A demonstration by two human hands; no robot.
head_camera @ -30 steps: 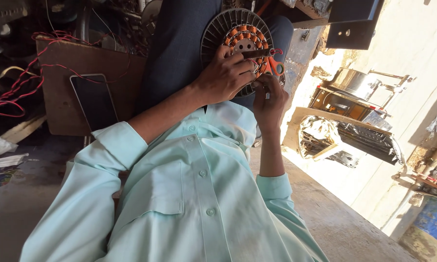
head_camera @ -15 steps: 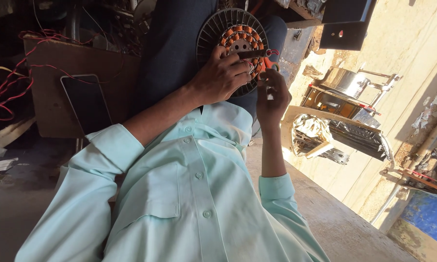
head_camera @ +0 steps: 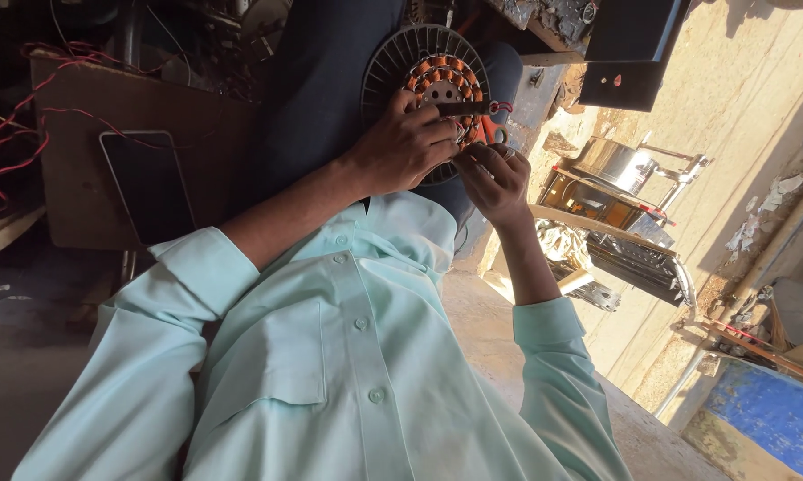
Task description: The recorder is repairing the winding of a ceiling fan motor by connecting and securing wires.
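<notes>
A round dark ribbed motor housing (head_camera: 385, 67) with copper-orange windings (head_camera: 430, 73) rests on my lap, against dark trousers. My left hand (head_camera: 401, 147) lies over its lower part and grips a dark flat stick (head_camera: 462, 108) that reaches across the windings. My right hand (head_camera: 495, 183) is just beside it at the housing's rim, fingers pinched on what looks like a thin wire. An orange-handled tool (head_camera: 488, 132) shows between the two hands. My pale green shirt (head_camera: 348, 356) fills the lower half of the view.
A brown board (head_camera: 152, 116) with a dark phone (head_camera: 147, 183) leaning on it stands at left, with red wires (head_camera: 9, 142) beside it. At right on sunlit ground are metal appliance parts (head_camera: 624, 232), a steel pot (head_camera: 611, 160) and a blue sheet (head_camera: 766, 414).
My right hand has moved up closer to my left hand and the housing's rim. The left hand has stayed on the windings with the stick.
</notes>
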